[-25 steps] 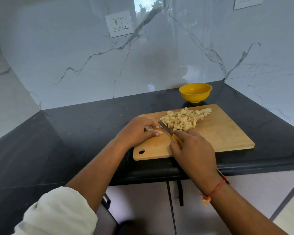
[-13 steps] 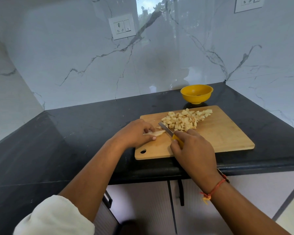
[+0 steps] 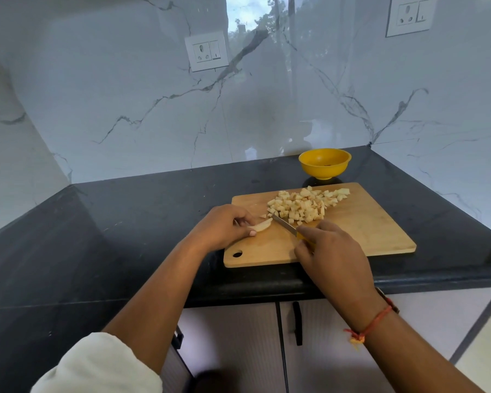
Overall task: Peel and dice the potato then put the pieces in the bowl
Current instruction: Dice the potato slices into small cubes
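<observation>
Dicing nearly done: left hand point(image 3: 224, 226) pinches last pale potato wedge point(image 3: 262, 224), right hand point(image 3: 333, 258) grips yellow-handled knife point(image 3: 284, 226); round yellow bowl point(image 3: 325, 165), twelve o'clock, unfilled.

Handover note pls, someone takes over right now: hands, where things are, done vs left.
Left hand holds a potato slice on the cutting board. Right hand grips the knife, blade beside the slice.
Diced pile lies on the board's far side. Yellow bowl stands behind the board, no potato seen in it.
Done: most of the dicing.
Left: dice this slice, move all pieces into the bowl.
</observation>
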The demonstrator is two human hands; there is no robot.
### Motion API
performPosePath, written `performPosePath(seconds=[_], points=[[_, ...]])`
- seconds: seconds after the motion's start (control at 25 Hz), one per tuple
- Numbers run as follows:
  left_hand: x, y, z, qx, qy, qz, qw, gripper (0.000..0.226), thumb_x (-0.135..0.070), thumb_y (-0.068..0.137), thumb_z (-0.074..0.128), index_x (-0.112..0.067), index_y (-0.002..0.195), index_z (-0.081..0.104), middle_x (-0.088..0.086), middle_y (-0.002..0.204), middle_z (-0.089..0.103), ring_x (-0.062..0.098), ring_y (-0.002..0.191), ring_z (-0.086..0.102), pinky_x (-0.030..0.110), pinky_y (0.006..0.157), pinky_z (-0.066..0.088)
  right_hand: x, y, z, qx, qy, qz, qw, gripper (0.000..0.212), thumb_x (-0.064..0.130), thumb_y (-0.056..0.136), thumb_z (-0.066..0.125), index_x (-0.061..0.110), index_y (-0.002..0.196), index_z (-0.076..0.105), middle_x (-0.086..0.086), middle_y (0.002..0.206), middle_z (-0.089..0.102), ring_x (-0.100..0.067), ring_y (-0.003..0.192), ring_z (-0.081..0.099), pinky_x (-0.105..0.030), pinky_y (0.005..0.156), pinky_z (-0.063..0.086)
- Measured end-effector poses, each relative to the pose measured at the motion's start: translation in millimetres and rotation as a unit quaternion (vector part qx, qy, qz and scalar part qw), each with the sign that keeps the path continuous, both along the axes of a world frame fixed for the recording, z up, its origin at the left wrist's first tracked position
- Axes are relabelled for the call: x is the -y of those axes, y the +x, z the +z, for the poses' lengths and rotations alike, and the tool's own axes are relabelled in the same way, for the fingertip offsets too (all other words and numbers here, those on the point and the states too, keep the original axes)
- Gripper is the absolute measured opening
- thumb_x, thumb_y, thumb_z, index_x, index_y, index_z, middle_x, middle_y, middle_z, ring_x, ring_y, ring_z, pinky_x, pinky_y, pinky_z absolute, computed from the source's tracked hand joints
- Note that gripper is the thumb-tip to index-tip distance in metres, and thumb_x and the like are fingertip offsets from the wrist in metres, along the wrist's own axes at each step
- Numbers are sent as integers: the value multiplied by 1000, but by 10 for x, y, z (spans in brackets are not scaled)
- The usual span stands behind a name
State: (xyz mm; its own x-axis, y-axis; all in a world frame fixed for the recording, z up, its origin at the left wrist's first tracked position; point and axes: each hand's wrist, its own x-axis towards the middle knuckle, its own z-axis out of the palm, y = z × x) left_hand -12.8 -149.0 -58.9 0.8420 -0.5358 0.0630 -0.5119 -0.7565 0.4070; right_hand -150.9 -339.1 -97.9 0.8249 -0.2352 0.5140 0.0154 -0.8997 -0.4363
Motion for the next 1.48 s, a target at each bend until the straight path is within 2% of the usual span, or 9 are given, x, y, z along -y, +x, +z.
performPosePath(seconds=[0.16,0.52,0.72,0.8,1.0,1.2,1.32,1.48], points=[[22,-47,-48,14,-36,17,999,25,-37,89,72,-33,114,72,-19,95,59,0,87,54,16,73,41,5,-5,2,-3,16,13,1000,34,34,94,59,32,127,65,10,94,52,-6,77,52,-25,66,53],[108,-121,-127,53,-48,52,996,22,-40,90,70,-30,109,73,-20,92,56,0,84,52,15,69,39,1,-16,47,6,24,16,1000,33,32,93,59,29,125,67,9,94,55,-7,77,53,-26,67,53],[168,-162,-128,55,-70,67,994,19,-35,93,67,-29,110,73,-16,101,63,-4,83,51,10,66,33,-70,17,126,16,1,26,1000,36,33,94,58,31,129,64,10,92,54,-7,74,51,-23,64,51],[189,-164,-133,57,-71,71,993,19,-33,93,69,-27,110,74,-12,106,67,-3,82,53,10,68,35,-82,26,144,20,-5,26,999,37,33,94,58,31,131,63,10,92,54,-7,74,50,-22,63,49],[240,-176,-140,59,-77,62,993,21,-29,93,68,-25,113,74,-10,115,71,-1,91,54,19,85,40,-68,23,109,8,2,28,1000,36,34,94,57,31,130,63,10,92,53,-7,74,51,-21,64,49],[286,-177,-167,74,-84,67,991,20,-30,92,69,-25,111,75,-11,111,72,-2,88,54,20,86,44,-46,26,81,4,10,31,999,34,33,95,58,30,128,65,10,91,52,-5,73,50,-17,63,45],[286,-202,-192,84,-104,85,987,18,-31,90,72,-26,106,76,-13,105,72,-3,85,54,14,78,39,-48,26,81,4,4,39,999,35,33,95,57,30,129,64,9,92,53,-6,75,50,-17,63,45],[294,-229,-198,82,-122,90,985,13,-31,89,72,-25,100,78,-12,97,73,1,86,59,19,84,44,-68,33,76,-4,-9,54,999,36,34,96,56,31,131,62,11,93,51,-5,76,50,-18,65,46]])
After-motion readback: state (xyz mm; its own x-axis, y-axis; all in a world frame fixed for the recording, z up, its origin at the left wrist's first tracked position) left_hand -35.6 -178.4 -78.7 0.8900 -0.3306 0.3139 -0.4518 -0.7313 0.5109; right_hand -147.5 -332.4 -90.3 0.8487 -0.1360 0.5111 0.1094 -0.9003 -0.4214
